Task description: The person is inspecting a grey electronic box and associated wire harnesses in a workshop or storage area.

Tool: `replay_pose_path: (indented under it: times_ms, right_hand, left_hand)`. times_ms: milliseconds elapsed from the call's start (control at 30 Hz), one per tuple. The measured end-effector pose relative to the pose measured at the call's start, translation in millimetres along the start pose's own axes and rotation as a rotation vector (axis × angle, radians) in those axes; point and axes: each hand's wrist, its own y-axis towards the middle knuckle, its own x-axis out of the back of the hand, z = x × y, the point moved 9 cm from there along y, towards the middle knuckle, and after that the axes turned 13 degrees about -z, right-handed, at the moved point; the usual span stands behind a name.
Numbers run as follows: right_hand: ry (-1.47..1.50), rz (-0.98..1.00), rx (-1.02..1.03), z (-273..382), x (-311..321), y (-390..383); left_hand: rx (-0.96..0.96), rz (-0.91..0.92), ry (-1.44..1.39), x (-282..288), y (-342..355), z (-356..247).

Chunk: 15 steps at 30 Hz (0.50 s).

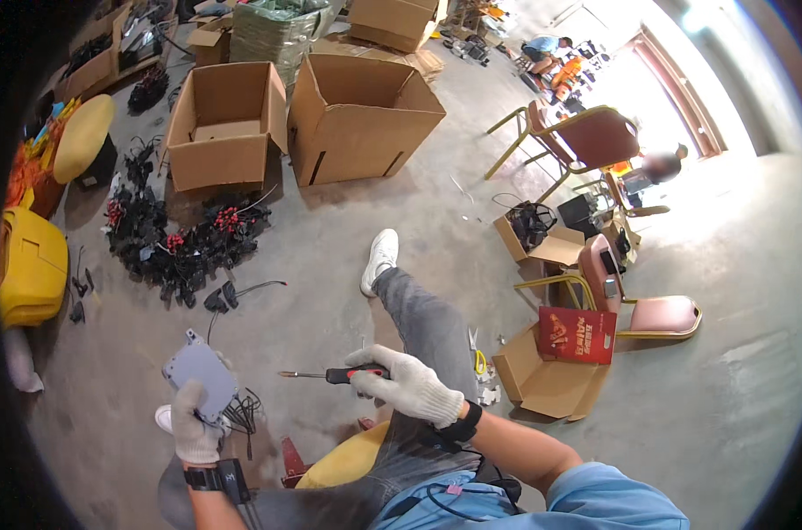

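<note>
My left hand [191, 426], in a white knit glove, grips a flat grey box-shaped device [205, 373] by its lower edge. Dark cables [244, 412] dangle beside that device. In my gloved right hand [407, 385] is a screwdriver [346, 375] with a black and red handle. Its metal shaft points left toward the device, with a gap between the tip and the box. Both hands are above my lap and the floor. What the left fingers do beneath the device is hidden.
Two open cardboard boxes [220, 163] stand ahead, near a pile of black parts [167, 252] with red bits. Scissors [479, 353] with yellow handles lie right of my leg. Beyond them are an open carton [547, 384], a red box [577, 335] and chairs [595, 137]. Other people work far off.
</note>
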Motion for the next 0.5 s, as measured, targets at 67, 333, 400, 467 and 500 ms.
replay_pose_path:
  times_ms: [67, 333, 400, 467, 500]
  right_hand:
    - [-0.007, 0.055, -0.025, -18.2, -7.5, 6.0]
    - [-0.079, 0.074, 0.196, -56.9, -24.2, 29.9]
    - [-0.024, 0.068, -0.047, -55.5, -13.5, 24.2]
    - [0.020, 0.026, -0.119, -56.6, -12.8, 24.1]
    - [0.105, 0.028, -0.185, -73.7, -15.5, 27.4]
  left_hand:
    - [0.021, -0.023, -0.062, 0.5, 3.5, 8.1]
    - [0.044, -0.199, 0.121, 54.8, -3.1, 2.5]
    - [-0.058, -0.361, 0.163, 51.5, -6.8, -13.7]
    - [-0.117, -0.283, -0.001, 24.6, -5.7, -30.4]
    - [-0.188, -0.159, -0.098, 11.7, -3.7, -42.4]
